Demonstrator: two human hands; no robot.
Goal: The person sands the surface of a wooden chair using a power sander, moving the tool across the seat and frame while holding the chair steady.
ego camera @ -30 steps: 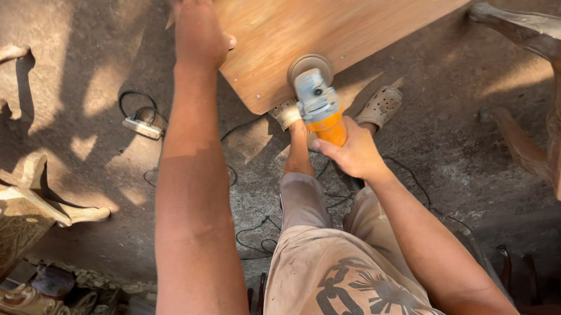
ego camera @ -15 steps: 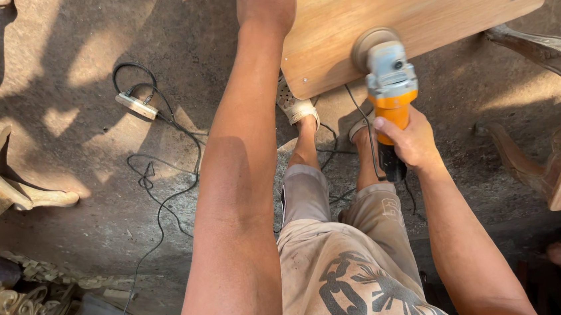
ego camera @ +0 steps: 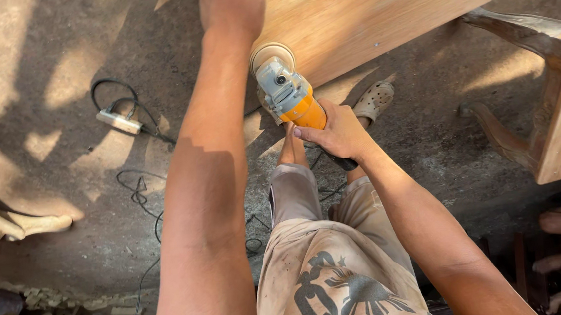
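The right hand is wrapped tight around the orange grinder — its long axis pointing toward eleven o'clock, disc against the wooden panel — while the left hand presses flat there.

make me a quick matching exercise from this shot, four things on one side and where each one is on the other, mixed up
Things:
1. right hand
2. left hand
3. sanding disc
4. power strip

Places:
A. lying on the dirt floor with its black cable
B. wrapped around the orange grinder body
C. pressed flat on the wooden board
D. against the lower edge of the wooden board

Pairs: 1-B, 2-C, 3-D, 4-A
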